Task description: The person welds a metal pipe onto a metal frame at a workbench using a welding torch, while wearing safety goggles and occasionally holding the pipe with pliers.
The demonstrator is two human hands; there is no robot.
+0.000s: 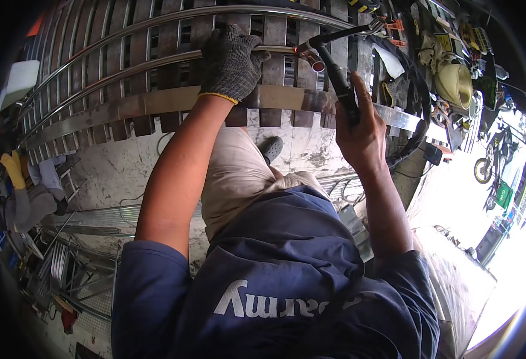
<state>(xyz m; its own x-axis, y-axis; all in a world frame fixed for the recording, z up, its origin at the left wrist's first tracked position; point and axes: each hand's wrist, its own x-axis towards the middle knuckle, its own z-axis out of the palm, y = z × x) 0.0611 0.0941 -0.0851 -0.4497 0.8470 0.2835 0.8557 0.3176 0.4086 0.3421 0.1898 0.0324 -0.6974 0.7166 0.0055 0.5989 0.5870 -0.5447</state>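
Note:
My left hand (232, 69), in a grey knitted glove with a yellow cuff, is closed around a thin shiny metal tube (161, 61) over the slatted metal bench. Bare, my right hand (363, 128) grips the black handle of a TIG welding torch (339, 78). The torch head sits at the tube's right end, just right of my left hand, with its glassy pinkish nozzle (315, 61) pointing down. A small orange glow shows where tube end and torch meet. Farther back, a second curved metal tube (173, 18) runs across the bench.
A flat metal strip (161, 100) edges the slatted bench (272, 69). A black cable (421, 107) curves down on the right, near a spare glove (396, 93) and a cream-coloured hollow object (456, 84). At the left stands a white block (19, 84). Metal lengths (101, 216) lie on the floor.

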